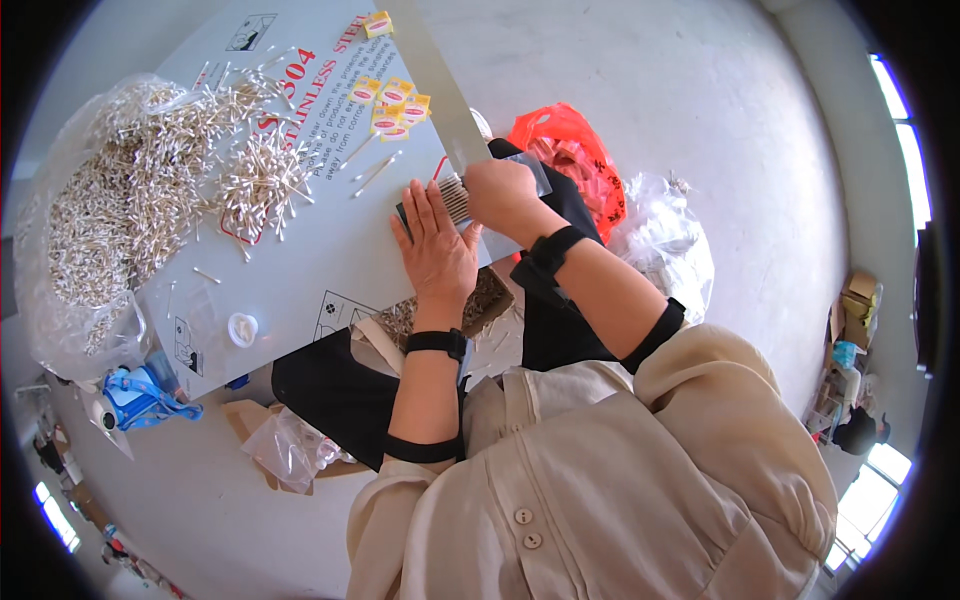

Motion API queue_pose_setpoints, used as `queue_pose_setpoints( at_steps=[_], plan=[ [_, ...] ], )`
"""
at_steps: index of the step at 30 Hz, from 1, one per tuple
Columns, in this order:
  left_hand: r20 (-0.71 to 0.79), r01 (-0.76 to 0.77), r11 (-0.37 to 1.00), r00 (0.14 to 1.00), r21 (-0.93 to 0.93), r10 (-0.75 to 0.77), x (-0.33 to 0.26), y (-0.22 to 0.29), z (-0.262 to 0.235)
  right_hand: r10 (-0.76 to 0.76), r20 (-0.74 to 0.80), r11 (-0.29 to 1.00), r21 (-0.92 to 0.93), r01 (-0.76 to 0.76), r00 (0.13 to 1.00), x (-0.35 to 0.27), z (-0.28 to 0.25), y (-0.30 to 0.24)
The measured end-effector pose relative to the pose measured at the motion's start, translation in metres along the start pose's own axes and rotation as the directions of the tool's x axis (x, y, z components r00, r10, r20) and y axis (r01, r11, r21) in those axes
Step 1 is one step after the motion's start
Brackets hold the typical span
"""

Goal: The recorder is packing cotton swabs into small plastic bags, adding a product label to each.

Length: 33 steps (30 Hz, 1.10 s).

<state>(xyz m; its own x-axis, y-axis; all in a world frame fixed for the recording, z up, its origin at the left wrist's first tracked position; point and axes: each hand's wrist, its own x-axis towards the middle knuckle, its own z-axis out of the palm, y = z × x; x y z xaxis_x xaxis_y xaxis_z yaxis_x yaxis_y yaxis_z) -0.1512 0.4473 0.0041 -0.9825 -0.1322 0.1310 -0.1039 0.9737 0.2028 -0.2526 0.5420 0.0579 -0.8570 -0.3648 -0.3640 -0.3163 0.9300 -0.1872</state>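
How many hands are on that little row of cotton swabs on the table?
2. The left hand lies over the left part of the row of swabs; the right hand is curled at its right end. No others show.

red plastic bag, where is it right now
In the head view, the red plastic bag is in the upper part, right of centre, past the right hand and beside a clear plastic bag.

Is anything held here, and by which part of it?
The left hand lies across the left side of a row of cotton swabs; the right hand is curled at its right side. What either actually grips cannot be told.
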Motion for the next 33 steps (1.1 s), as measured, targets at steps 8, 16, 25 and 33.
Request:
queue_pose_setpoints(
  at_steps=[8, 16, 25, 33],
  plan=[
    [0.003, 0.047, 0.998, 0.999, -0.029, -0.047, 0.002, 0.008, 0.001, 0.087, -0.058, 0.913, 0.403, -0.057, 0.994, -0.002, 0.012, 0.034],
    [0.018, -0.019, 0.996, 1.000, -0.091, 0.020, -0.001, 0.005, 0.001, 0.070, -0.079, 0.900, 0.435, -0.029, 0.994, -0.001, 0.016, 0.036],
    [0.042, -0.063, 0.995, 0.997, -0.079, 0.067, -0.002, 0.003, 0.000, 0.012, -0.114, 0.945, 0.326, 0.026, 0.993, -0.004, 0.007, 0.028],
    [0.049, -0.081, 0.992, 0.995, -0.094, 0.086, 0.000, 0.003, -0.002, 0.001, -0.105, 0.960, 0.278, 0.028, 0.994, -0.003, 0.005, 0.024]
  ],
)
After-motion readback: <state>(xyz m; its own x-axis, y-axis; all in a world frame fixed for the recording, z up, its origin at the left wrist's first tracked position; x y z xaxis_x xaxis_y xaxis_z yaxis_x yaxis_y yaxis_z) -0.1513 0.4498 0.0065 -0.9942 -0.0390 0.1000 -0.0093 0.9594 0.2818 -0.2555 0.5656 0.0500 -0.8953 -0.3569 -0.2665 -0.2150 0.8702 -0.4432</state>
